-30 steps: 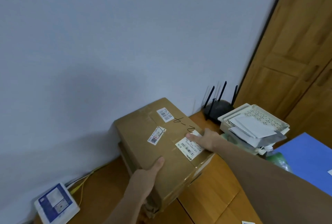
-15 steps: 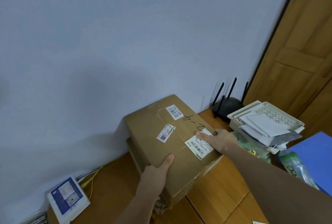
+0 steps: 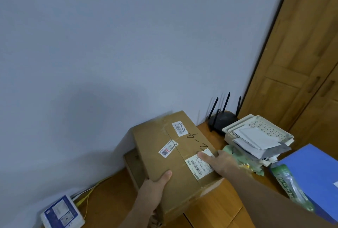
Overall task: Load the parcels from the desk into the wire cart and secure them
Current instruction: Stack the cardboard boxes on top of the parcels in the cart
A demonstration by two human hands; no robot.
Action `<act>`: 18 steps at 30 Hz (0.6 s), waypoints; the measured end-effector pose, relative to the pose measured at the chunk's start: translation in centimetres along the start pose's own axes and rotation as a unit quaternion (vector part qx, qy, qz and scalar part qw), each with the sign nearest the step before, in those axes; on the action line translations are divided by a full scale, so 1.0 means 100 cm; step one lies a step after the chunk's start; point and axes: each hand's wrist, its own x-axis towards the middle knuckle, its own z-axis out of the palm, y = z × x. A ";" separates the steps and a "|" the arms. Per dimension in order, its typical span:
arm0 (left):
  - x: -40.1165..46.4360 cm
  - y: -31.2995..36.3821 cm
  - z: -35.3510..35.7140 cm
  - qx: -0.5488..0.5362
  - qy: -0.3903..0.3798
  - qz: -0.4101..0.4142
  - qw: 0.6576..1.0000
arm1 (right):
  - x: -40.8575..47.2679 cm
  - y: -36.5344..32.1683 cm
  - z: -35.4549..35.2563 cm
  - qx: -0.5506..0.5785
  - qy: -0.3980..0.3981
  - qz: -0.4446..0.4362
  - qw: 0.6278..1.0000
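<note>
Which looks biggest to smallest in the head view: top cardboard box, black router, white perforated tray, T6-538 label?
1. Top cardboard box, held by both hands.
2. White perforated tray.
3. Black router; it sits farther back, so its rank against the tray is unsure.
4. T6-538 label.
</note>
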 end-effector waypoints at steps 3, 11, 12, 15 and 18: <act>-0.019 0.007 -0.005 -0.020 -0.039 0.003 0.999 | -0.026 0.014 -0.008 0.030 0.012 0.016 0.999; -0.100 0.035 -0.006 -0.009 -0.077 0.084 0.993 | -0.106 0.044 -0.084 0.041 0.093 -0.056 0.993; -0.114 0.039 -0.007 0.006 -0.079 0.092 0.993 | -0.118 0.046 -0.096 0.043 0.094 -0.070 0.992; -0.154 0.048 -0.020 0.045 -0.064 0.113 0.991 | -0.150 0.050 -0.130 0.058 0.075 -0.112 0.989; -0.197 0.050 -0.040 0.064 -0.051 0.128 0.988 | -0.187 0.051 -0.153 0.121 0.032 -0.153 0.980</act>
